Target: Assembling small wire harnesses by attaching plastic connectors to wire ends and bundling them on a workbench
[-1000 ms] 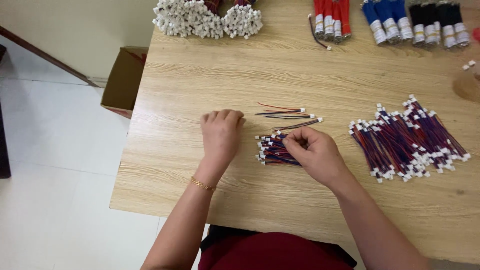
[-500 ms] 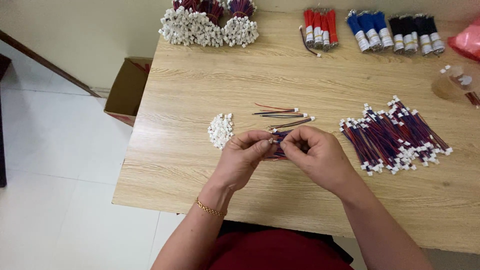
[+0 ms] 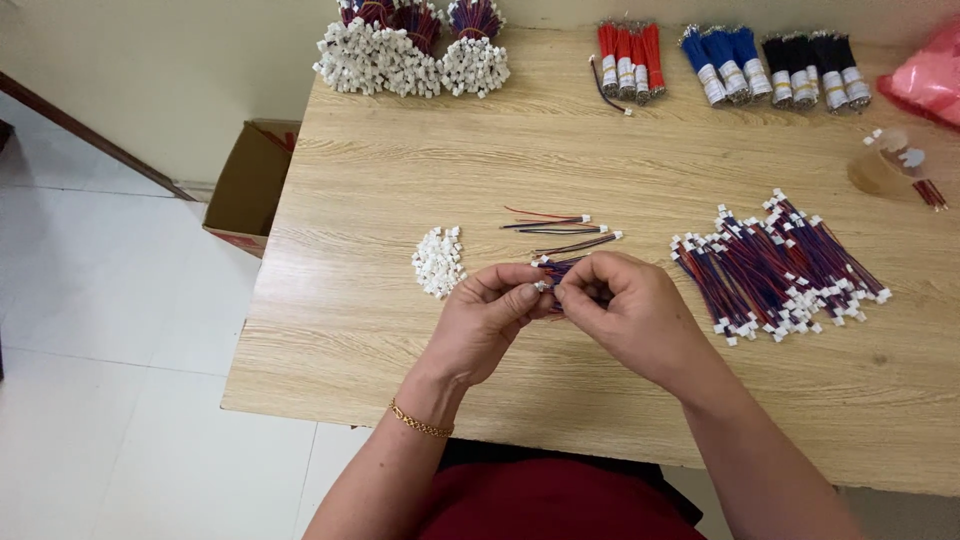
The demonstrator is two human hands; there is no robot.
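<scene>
**K:** Wood table (image 3: 400, 330), both hands meeting over its middle. Left hand (image 3: 485, 325) pinches one small white plug (image 3: 541, 286) at thumb and forefinger tips. Right hand (image 3: 625, 310) is closed around a short bundle of red-and-blue wires (image 3: 556, 268); the bundle's ends poke out toward the left hand.

**R:** Where's the supply?

**K:** Loose pile of white plugs (image 3: 439, 260) just left of the hands. A few single wires (image 3: 560, 230) lie just beyond the hands. Big heap of finished leads (image 3: 780, 265) to the right, well apart. Far edge: bunches with white plug ends (image 3: 410, 55), then banded red (image 3: 628, 55), blue (image 3: 718, 55) and black wire bundles (image 3: 815, 60). Pink bag (image 3: 925, 80) and clear cup (image 3: 885, 165) at the far right. Cardboard box (image 3: 250, 185) on the floor, left of the table.

**R:** Handling?

**K:** My read: everything here is very light. Wires are thin and floppy, so they'll bend if held far back; grip close to the tip. Plug is hard plastic, tiny, smooth, easy to drop; hold it by its flat sides with fingertips, opening facing the wire. Can't tell whether the wire tip is already seated in the plug; fingers hide that spot.
</scene>
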